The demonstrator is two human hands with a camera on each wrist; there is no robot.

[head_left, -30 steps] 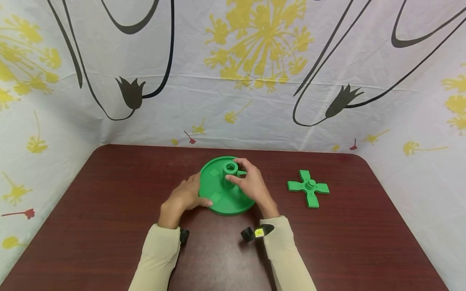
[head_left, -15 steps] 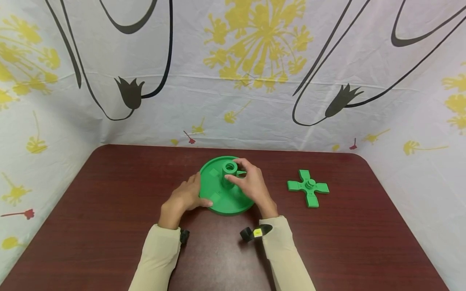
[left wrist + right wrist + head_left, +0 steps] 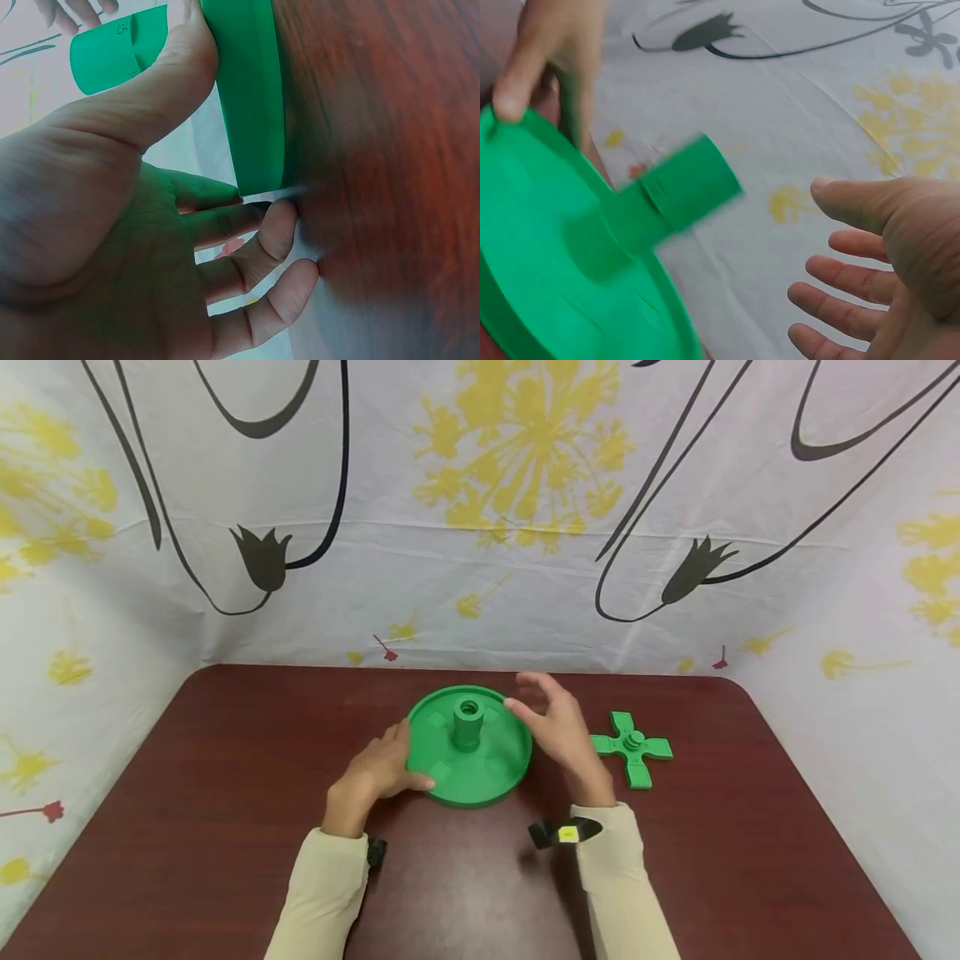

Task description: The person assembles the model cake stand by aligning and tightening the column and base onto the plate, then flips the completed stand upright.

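A round green plate [image 3: 498, 768] with a raised rim lies on the table. From its middle rises a hollow green post [image 3: 467, 731] with threads inside its top opening and digits on its side. My left hand [image 3: 377, 767] holds the plate by its left edge. Its thumb [image 3: 184, 67] lies over the rim, and the other fingers are at the edge and the tabletop. My right hand [image 3: 558, 727] is in the air by the plate's right edge, apart from the post, with fingers spread and nothing in them [image 3: 885, 277].
A green cross-shaped piece [image 3: 632, 743] with a threaded stub at its centre lies to the right, its left arm partly behind my right hand. The dark red-brown table [image 3: 247, 793] meets a flower-patterned white cloth [image 3: 465, 585] at the back and sides.
My right hand has let go of the post and moved right, its fingers spreading. The left hand has stayed at the plate's edge. The view has shifted slightly.
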